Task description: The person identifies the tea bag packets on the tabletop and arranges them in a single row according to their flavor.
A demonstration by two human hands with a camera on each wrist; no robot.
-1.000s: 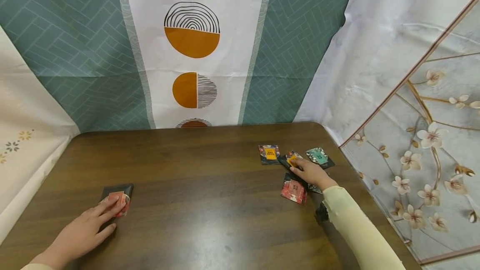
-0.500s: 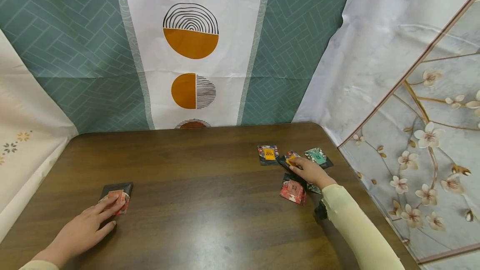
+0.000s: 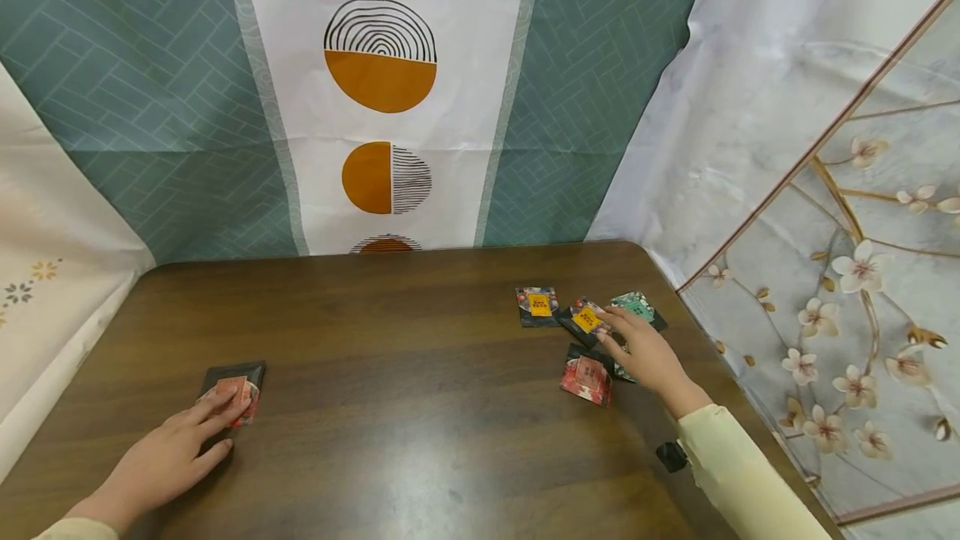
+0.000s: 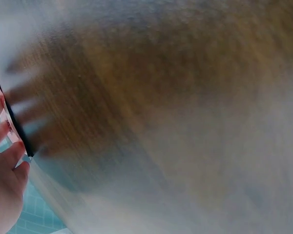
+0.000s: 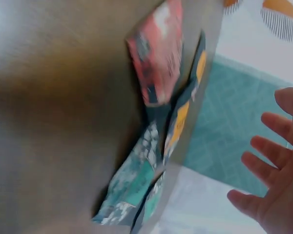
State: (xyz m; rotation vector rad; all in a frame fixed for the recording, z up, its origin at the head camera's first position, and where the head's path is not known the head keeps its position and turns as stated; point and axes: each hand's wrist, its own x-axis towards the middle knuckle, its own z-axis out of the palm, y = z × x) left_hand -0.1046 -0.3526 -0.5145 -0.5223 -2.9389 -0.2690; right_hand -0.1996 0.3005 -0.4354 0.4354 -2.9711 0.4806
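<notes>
My left hand [image 3: 168,461] lies with its fingers on a flat black packet with a red label [image 3: 236,394] on the left of the table; in the left wrist view the packet's dark edge [image 4: 18,131] shows under the fingertips. On the right, my right hand [image 3: 651,357] is spread above a group of packets, with nothing held. Closest to its fingertips is a yellow-labelled packet [image 3: 581,322]. In the right wrist view the fingers of the right hand [image 5: 278,170] stand apart from the packets, and a green-labelled packet [image 5: 132,185] is near the camera.
Another yellow-labelled packet [image 3: 538,307] lies to the left in the group, a red-labelled one [image 3: 587,377] in front. A further green-labelled packet [image 3: 637,305] sits at the back right, partly behind the right hand. The brown table [image 3: 390,407] meets patterned cloths [image 3: 600,65] at its far edge.
My right hand has let go of the yellow-labelled packet, opened its fingers and drawn off it to the right. The left hand stays on its red-labelled packet.
</notes>
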